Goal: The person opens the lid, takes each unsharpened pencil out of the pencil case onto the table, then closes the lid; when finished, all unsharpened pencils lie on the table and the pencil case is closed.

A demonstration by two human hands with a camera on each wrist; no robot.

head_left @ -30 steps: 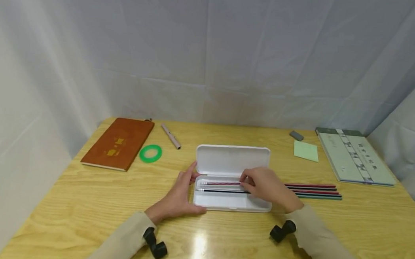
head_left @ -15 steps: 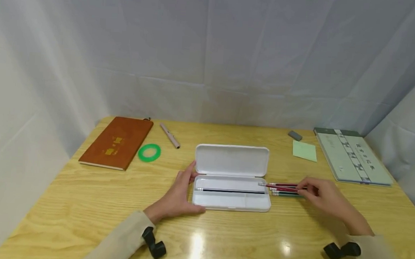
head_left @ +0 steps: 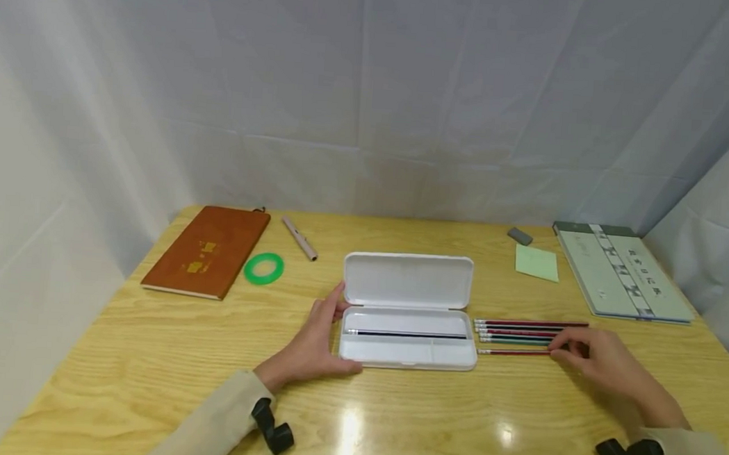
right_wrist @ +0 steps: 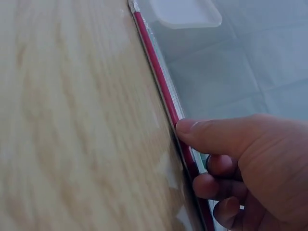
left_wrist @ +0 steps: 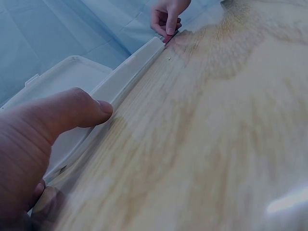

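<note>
A white pencil case (head_left: 388, 355) lies with its lid raised. One dark pencil (head_left: 411, 335) is inside, along its rear compartment. My left hand (head_left: 311, 340) grips the case's left end, thumb at the front edge and fingers at the hinge side; the left wrist view shows that thumb (left_wrist: 79, 111) against the wall. To the right of the case, my right hand (head_left: 603, 364) pinches a red pencil (head_left: 513, 352) near its right end, low at the table. In the right wrist view the red pencil (right_wrist: 161, 79) runs past my thumb. Several more pencils (head_left: 515, 332) lie in a row just behind it.
A brown notebook (head_left: 209, 253), a green tape ring (head_left: 264, 269) and a pale pen (head_left: 299, 239) lie at the left. Back right are a grey eraser (head_left: 519, 236), green sticky notes (head_left: 537, 263) and a pale green book (head_left: 621, 274).
My right hand has lifted the red pencil out of the case, carried it right past the row, and brought it down in front of the row. My left hand stays on the case.
</note>
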